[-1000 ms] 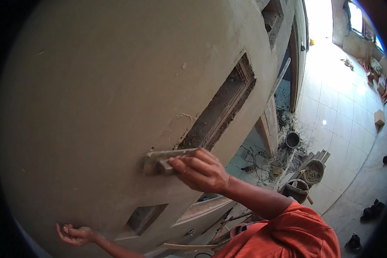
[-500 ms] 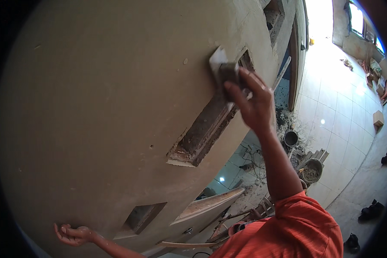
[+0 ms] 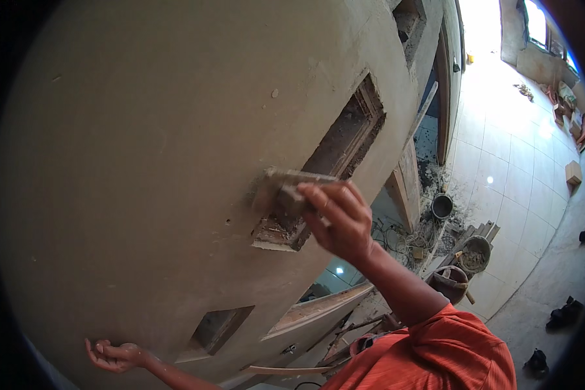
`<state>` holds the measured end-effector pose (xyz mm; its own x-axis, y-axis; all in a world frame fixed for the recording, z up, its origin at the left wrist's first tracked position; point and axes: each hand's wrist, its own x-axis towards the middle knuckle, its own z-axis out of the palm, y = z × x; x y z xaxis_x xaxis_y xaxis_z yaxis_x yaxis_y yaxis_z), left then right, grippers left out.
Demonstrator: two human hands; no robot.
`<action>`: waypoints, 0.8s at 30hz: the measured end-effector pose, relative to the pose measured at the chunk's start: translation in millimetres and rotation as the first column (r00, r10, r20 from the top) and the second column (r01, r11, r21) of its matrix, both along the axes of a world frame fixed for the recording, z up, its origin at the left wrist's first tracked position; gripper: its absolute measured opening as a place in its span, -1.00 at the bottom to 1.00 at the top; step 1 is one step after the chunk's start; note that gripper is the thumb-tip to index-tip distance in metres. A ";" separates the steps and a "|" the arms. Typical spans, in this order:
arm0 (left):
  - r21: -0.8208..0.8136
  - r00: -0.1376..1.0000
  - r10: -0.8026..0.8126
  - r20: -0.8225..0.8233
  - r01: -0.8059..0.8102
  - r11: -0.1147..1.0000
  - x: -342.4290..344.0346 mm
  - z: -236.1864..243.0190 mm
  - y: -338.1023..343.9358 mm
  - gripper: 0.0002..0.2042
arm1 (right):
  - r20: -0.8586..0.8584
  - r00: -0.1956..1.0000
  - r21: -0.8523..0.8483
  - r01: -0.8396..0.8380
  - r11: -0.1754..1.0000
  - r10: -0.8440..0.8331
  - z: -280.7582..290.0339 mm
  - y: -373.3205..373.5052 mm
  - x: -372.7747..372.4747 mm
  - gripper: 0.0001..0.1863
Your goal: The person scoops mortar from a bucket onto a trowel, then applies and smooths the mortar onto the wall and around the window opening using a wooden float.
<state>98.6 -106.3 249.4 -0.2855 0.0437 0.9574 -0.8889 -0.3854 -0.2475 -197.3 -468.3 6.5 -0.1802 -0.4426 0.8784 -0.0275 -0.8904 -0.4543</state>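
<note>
My right hand point(image 3: 341, 218) is closed around the block handle of a plastering float point(image 3: 270, 184), which is blurred by motion. Its flat plate lies at the plastered wall point(image 3: 143, 169), across the lower part of a long rectangular recess point(image 3: 343, 138). The recess has rough, crumbly edges, and part of it is hidden behind the float and fingers. At the lower left, my left hand point(image 3: 115, 355) is held near the wall with fingers loosely curled and apart, nothing visible in it. A smaller square opening point(image 3: 220, 330) sits to its right.
Mortar fills a bucket point(image 3: 474, 253) on the tiled floor point(image 3: 500, 159); a dark bucket point(image 3: 442, 206) stands farther off and a reddish-brown one point(image 3: 448, 286) nearer. Debris and cables lie by the doorway. A wooden board point(image 3: 406, 188) leans there. Dark shoes point(image 3: 564, 313) are at the right.
My right hand has swept the float down and left along the recess, from its upper end to its lower end, uncovering the upper part. The left hand has barely moved.
</note>
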 end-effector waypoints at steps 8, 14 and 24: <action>-0.023 0.997 0.072 0.010 -0.072 0.997 -11.5 -0.5 -12.2 -0.74 | -0.106 0.974 -0.153 -0.216 0.964 0.201 -2.6 32.6 26.8 -0.50; -0.024 0.997 0.070 0.021 -0.069 0.997 -9.8 -0.7 -10.3 -0.75 | -0.024 0.969 0.026 0.247 0.969 -0.247 -0.2 -35.2 -1.3 -0.59; -0.031 0.996 0.088 -0.019 -0.089 0.996 -0.4 -2.2 -4.3 -0.77 | 0.036 0.997 0.202 0.053 0.978 -0.062 10.4 -86.9 -37.3 -0.62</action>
<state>98.2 -110.6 247.2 -0.2723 0.0495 0.9609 -0.8551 -0.4703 -0.2181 -234.6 -555.2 16.9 -0.2450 -0.5969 0.7640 -0.0531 -0.7786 -0.6253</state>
